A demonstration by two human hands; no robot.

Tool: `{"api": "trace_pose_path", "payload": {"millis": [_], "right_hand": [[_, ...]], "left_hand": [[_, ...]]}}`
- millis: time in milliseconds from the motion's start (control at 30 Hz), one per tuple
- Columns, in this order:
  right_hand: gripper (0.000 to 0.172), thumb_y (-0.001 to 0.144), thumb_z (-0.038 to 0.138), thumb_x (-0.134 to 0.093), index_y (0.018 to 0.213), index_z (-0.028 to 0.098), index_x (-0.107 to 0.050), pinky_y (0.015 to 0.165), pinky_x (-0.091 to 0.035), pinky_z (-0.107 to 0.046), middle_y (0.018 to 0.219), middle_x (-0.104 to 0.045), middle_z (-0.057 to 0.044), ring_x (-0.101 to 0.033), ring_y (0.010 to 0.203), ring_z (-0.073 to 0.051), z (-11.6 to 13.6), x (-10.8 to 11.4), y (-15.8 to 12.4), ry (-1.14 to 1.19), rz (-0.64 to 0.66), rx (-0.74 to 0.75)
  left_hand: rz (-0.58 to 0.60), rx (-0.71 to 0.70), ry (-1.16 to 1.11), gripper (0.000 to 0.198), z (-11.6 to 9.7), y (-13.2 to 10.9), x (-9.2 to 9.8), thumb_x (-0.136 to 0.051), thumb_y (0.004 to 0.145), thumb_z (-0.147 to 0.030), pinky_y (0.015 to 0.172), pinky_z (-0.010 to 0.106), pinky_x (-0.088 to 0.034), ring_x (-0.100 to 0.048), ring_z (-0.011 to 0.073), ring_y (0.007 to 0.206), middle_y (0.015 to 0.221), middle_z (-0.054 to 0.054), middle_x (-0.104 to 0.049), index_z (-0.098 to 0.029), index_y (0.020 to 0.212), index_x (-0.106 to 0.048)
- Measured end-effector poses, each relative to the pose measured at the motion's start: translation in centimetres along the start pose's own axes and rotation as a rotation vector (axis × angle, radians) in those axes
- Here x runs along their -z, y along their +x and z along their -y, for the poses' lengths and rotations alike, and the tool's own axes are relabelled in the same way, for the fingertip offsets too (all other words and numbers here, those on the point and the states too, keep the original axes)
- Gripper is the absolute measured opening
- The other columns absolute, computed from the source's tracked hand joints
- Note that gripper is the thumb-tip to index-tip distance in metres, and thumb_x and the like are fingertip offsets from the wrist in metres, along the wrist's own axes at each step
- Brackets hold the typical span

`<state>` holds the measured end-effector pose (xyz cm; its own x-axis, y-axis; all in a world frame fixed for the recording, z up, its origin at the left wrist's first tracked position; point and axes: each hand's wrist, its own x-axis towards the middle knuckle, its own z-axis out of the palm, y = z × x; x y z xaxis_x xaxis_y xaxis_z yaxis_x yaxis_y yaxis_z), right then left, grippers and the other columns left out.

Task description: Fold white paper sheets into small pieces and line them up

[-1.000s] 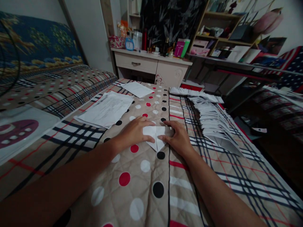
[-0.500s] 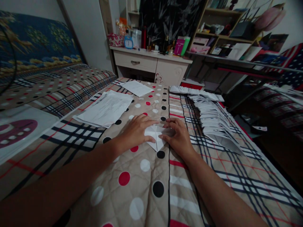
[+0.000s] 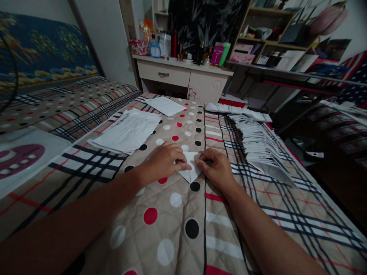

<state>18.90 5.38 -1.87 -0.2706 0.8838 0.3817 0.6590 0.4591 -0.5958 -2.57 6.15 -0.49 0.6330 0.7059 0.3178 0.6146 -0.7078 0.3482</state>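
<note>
A small folded white paper (image 3: 190, 173) lies on the patterned bedspread (image 3: 177, 221), its pointed end towards me. My left hand (image 3: 168, 160) is at the paper's left side, fingers curled, with thumb and forefinger closed on it. On the right side, my right hand (image 3: 215, 164) pinches the paper's edge between thumb and fingers. Parts of the paper are hidden under the fingers.
Printed sheets (image 3: 129, 130) lie at the left, with another white sheet stack (image 3: 166, 105) behind them. A long row of folded papers (image 3: 258, 145) curves along the right. Beyond the bed stands a white dresser (image 3: 163, 72).
My left fingers have curled in from a spread pose, and the thumb has moved right over the paper. My right fingers have drawn together at the paper's edge.
</note>
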Motion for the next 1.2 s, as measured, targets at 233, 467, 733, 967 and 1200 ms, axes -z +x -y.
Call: {"api": "trace_pose_path", "payload": {"millis": [233,467,733,967,1200], "right_hand": [[0.041,0.072,0.029,-0.075,0.110,0.020,-0.066,0.086,-0.047,-0.040,0.108,-0.065,-0.010,-0.060,0.100,-0.027,-0.8,0.0,0.0,-0.174,-0.099,-0.087],[0.054,0.068,0.038,-0.078,0.118,0.020,-0.066,0.069,-0.047,-0.035,0.093,-0.069,-0.006,-0.061,0.079,-0.022,-1.0,0.4,0.4,-0.157,-0.025,-0.253],[0.040,0.064,0.031,-0.080,0.102,0.021,-0.073,0.069,-0.047,-0.029,0.090,-0.073,-0.002,-0.064,0.076,-0.019,-2.0,1.3,0.7,0.183,0.165,-0.314],[0.019,0.063,0.030,-0.078,0.074,0.017,-0.070,0.054,-0.039,-0.024,0.065,-0.063,0.002,-0.053,0.059,-0.013,-1.3,2.7,0.9,0.185,0.361,-0.302],[0.022,0.066,0.034,-0.075,0.066,0.018,-0.059,0.052,-0.038,-0.025,0.063,-0.058,0.002,-0.051,0.055,-0.013,-0.3,2.9,1.3,0.431,0.222,-0.339]], "left_hand": [[-0.122,0.250,-0.027,0.036,1.2,-0.3,-0.6,-0.082,0.067,-0.039,0.081,0.033,-0.046,-0.061,0.0209,0.094,0.101,0.004,-0.066,-0.023,0.097,-0.070],[-0.001,0.432,-0.124,0.060,2.4,-0.3,0.4,-0.085,0.057,-0.045,0.076,0.032,-0.047,-0.065,0.0224,0.090,0.102,0.004,-0.070,-0.023,0.110,-0.067],[0.139,0.453,-0.248,0.034,2.9,-0.1,1.4,-0.079,0.064,-0.039,0.062,0.026,-0.041,-0.062,0.0167,0.070,0.080,0.001,-0.070,-0.016,0.088,-0.073],[0.218,0.448,-0.296,0.030,3.2,-0.3,1.9,-0.076,0.067,-0.042,0.055,0.025,-0.036,-0.057,0.0146,0.061,0.068,0.001,-0.066,-0.014,0.079,-0.072],[-0.172,0.379,-0.294,0.021,2.0,0.5,2.2,-0.078,0.068,-0.032,0.058,0.025,-0.041,-0.056,0.0130,0.064,0.074,0.001,-0.065,-0.014,0.075,-0.069]]}}
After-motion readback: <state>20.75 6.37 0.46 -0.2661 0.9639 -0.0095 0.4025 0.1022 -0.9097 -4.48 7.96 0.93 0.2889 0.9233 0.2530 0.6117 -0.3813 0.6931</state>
